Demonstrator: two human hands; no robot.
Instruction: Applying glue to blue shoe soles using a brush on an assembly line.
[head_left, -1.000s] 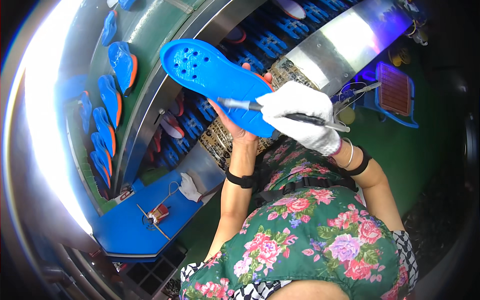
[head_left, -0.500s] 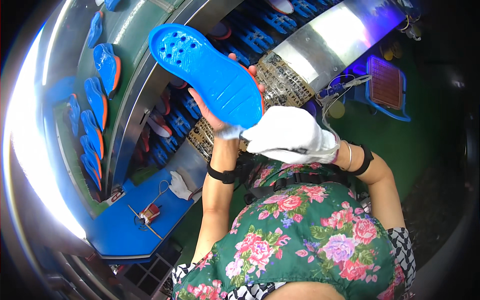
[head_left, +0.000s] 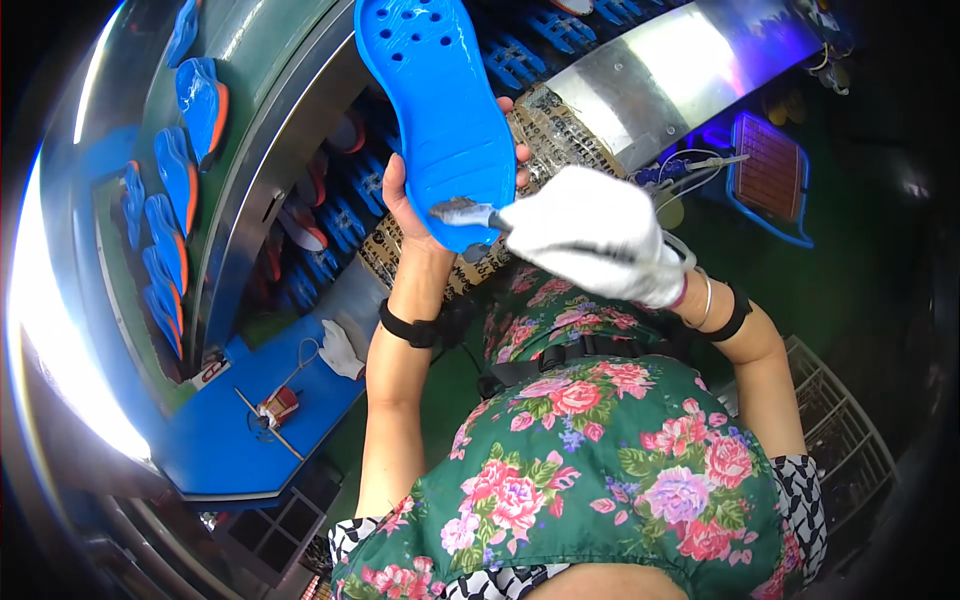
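The insole (head_left: 445, 135), long axis roughly twelve to six, sits in the half-curled left hand (head_left: 407, 213), ten o'clock from the right hand (head_left: 592, 235) gripping the brush (head_left: 468, 213).

"Where is it brightest?"
"Along the left: a long, curved white light streak (head_left: 45, 345) burns out to blank glare."
"Anywhere else?"
"The flat, silvery metal panel (head_left: 690, 65) bounces white glare, tinged violet toward its right end; the glossy blue perforated shoe sole (head_left: 455, 145) carries small pale highlights."
"Sharpness?"
"The white-gloved right grip (head_left: 590, 235) looks overexposed and slightly blurred. Fisheye distortion bends the left edges, and the corners sink into black."
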